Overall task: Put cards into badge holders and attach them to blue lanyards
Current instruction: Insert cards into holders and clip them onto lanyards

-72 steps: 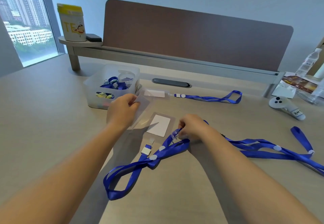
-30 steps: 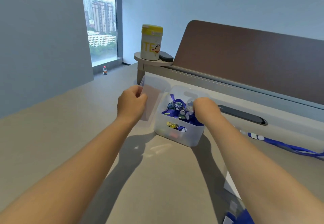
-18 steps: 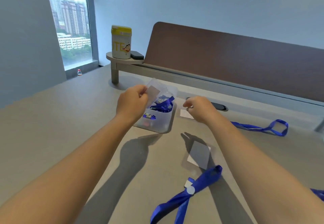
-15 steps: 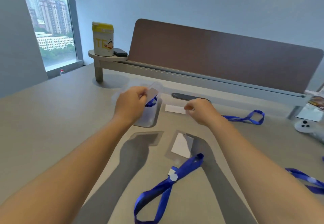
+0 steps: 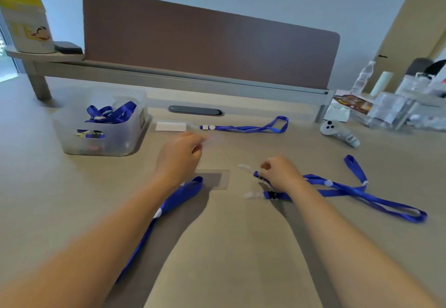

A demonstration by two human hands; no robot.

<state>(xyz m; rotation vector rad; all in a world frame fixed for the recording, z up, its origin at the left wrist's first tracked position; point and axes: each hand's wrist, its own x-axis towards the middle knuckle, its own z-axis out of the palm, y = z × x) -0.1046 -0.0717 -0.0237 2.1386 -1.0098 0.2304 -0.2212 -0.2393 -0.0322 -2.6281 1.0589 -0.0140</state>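
Note:
My left hand (image 5: pixel 179 155) hovers over the middle of the desk and pinches a clear badge holder (image 5: pixel 210 139), which is motion-blurred. My right hand (image 5: pixel 280 172) has its fingers curled on the clip end of a blue lanyard (image 5: pixel 362 194), with a clear strap (image 5: pixel 245 167) poking out to the left. A second clip end (image 5: pixel 254 195) lies just below it. Another badge holder (image 5: pixel 217 180) lies flat between my hands. One more blue lanyard (image 5: pixel 178 199) runs under my left forearm. At the back lies a finished lanyard (image 5: pixel 243 128) beside a white card (image 5: pixel 170 126).
A translucent bin (image 5: pixel 101 139) with more blue lanyards stands at the left. A white controller (image 5: pixel 337 132), bottles and clear packaging sit at the right. A brown divider panel (image 5: pixel 207 42) and a cable slot (image 5: pixel 196 110) bound the back of the desk (image 5: pixel 229 247).
My right hand left the white card at the back and came down onto the right lanyard's clip end. My left hand carried the clear holder from above the bin toward the centre.

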